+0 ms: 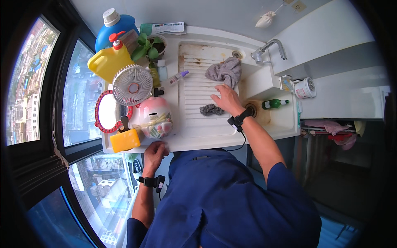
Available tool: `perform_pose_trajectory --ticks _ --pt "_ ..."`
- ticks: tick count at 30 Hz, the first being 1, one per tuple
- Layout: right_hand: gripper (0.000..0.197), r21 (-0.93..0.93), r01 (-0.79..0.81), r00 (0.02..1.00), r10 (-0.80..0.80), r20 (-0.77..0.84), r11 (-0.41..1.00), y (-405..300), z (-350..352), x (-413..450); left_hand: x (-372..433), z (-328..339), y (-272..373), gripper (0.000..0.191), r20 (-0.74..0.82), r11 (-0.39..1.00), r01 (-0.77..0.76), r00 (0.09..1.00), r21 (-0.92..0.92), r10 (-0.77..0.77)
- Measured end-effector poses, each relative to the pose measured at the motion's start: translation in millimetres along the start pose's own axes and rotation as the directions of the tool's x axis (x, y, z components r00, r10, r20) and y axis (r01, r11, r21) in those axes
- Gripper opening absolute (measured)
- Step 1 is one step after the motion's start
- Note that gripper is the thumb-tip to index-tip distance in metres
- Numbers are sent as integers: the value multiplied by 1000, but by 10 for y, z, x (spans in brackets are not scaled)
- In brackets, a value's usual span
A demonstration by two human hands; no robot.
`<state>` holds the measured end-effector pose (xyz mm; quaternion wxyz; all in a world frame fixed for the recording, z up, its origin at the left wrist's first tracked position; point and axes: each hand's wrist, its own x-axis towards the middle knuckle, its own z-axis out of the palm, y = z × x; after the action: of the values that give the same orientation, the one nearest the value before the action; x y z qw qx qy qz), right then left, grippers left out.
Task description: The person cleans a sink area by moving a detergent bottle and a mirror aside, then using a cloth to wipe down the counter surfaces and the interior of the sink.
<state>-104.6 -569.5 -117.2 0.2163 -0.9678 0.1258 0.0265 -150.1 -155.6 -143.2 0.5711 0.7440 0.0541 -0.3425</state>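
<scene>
My right hand (228, 98) is over the ribbed washboard (194, 90) of a white laundry sink, fingers apart and nothing in its grasp. Its fingertips come close to a crumpled grey cloth (225, 73); whether they touch it I cannot tell. A dark grey mesh scourer (211, 109) lies just left of that wrist. My left hand (155, 154) rests at the front rim of the counter, fingers curled, below a pink and white piggy bank (155, 119). A yellow-orange sponge (125, 140) is left of it. No held object shows in it.
A white fan (133, 87), red-framed mirror (108, 111), yellow jug (110, 63), blue detergent bottle (119, 29) and potted plant (147, 46) crowd the left side. A purple-capped bottle (178, 77) lies by the washboard. At right are a faucet (269, 51) and green bottle (274, 104) in the basin.
</scene>
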Motion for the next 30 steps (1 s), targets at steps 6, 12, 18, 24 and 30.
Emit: perform_pose_trajectory --ticks 6,12,18,24,30 --pt "53 -41 395 899 -396 -188 918 -524 277 755 52 19 -11 29 18 999 -35 999 -16 35" --pt "33 -139 366 930 -359 76 920 -852 599 1017 14 40 -58 29 -14 997 -75 997 -13 75" --pt "32 -83 294 950 -281 134 952 -1050 309 858 18 31 -167 29 -39 995 -94 995 -32 93" --pt "30 23 370 928 -371 30 929 -1480 182 1068 29 3 -167 29 -33 993 -114 993 -41 112" --pt "32 -11 422 906 -422 -28 906 -1741 342 1059 36 7 -153 29 -15 992 -115 993 -55 114"
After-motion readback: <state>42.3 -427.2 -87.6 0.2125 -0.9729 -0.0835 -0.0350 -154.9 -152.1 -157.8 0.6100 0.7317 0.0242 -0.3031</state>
